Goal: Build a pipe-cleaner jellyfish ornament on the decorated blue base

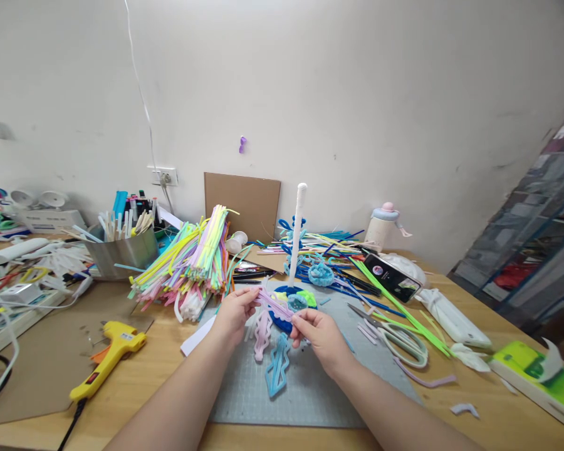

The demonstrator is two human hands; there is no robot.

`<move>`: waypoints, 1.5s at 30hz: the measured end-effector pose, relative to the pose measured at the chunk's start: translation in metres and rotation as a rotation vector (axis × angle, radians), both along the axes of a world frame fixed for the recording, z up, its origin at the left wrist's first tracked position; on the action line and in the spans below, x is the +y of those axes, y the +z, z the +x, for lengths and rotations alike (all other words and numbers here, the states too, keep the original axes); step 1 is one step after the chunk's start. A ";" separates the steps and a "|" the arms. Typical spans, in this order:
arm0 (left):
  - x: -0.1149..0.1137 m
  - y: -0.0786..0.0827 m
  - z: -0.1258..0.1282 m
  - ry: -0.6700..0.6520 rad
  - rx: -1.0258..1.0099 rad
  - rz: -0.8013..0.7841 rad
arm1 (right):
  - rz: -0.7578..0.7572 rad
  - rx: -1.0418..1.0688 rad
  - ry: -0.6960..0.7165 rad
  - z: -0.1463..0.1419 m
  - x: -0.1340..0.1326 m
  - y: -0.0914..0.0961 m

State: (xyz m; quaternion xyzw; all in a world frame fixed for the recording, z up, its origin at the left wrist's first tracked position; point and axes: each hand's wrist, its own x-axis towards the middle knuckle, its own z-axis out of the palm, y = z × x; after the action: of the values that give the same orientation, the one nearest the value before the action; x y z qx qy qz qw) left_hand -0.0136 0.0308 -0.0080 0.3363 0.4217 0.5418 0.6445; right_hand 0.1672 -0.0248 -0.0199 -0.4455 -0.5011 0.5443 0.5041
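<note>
Closest in on the grey cutting mat (319, 401) there's a blue zigzag piece (276, 373), and just past it a pale pink zigzag piece (262, 335). Over those, the left hand (235, 313) pinches 1 end of a lilac fuzzy strip (275, 305) and the right hand (317, 335) pinches the other, so it's stretched between the 2, off the mat, in front of the dark blue base (282, 322). Pull too hard and I reckon the bends flatten out or an end slips free. The yellow glue gun (113, 360) is off to the left; can't tell if it's hot, but a careless forearm could catch it. The scissors (404, 344) lie right of the right hand, blades pointing inward, so reaching that way blind might mean a nick. Behind, the white rod (297, 232) stands tall, and a sloppy knuckle could knock it. Further back, a bundle of fuzzy stems (188, 263) sprawls across the surface (160, 388).
</note>
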 end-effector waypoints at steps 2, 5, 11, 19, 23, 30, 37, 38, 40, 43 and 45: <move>-0.002 0.003 0.001 -0.011 0.003 0.013 | 0.002 0.003 -0.035 0.000 0.000 -0.001; -0.008 0.006 0.007 -0.042 0.036 0.074 | 0.014 0.044 -0.119 0.001 0.001 -0.001; -0.032 -0.002 0.037 -0.264 0.141 0.226 | 0.015 0.201 -0.146 -0.005 -0.003 -0.002; -0.043 -0.005 0.048 -0.228 -0.032 0.166 | 0.017 0.235 0.010 -0.013 -0.015 0.007; -0.041 -0.005 0.044 -0.252 -0.036 0.177 | -0.010 0.253 0.065 -0.012 -0.015 0.010; -0.040 -0.007 0.044 -0.296 -0.026 0.089 | -0.032 0.250 0.063 -0.012 -0.013 0.003; -0.037 -0.004 0.043 -0.099 -0.265 -0.308 | 0.688 -0.593 -0.356 -0.006 -0.022 0.010; -0.037 -0.004 0.044 -0.098 -0.287 -0.333 | 0.767 -0.709 -0.364 -0.007 -0.024 0.011; -0.039 -0.002 0.045 -0.113 -0.310 -0.372 | 0.846 -0.876 -0.395 -0.010 -0.026 0.014; -0.043 -0.001 0.049 -0.110 -0.327 -0.393 | 0.866 -1.005 -0.468 -0.014 -0.024 0.013; -0.046 -0.001 0.051 -0.099 -0.324 -0.379 | 0.867 -1.051 -0.489 -0.015 -0.021 0.011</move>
State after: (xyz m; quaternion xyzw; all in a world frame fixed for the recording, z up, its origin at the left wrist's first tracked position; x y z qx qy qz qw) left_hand 0.0375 -0.0150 -0.0092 0.1386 0.3901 0.4675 0.7811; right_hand 0.1520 -0.0455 -0.0088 -0.5078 -0.7340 -0.1181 0.4353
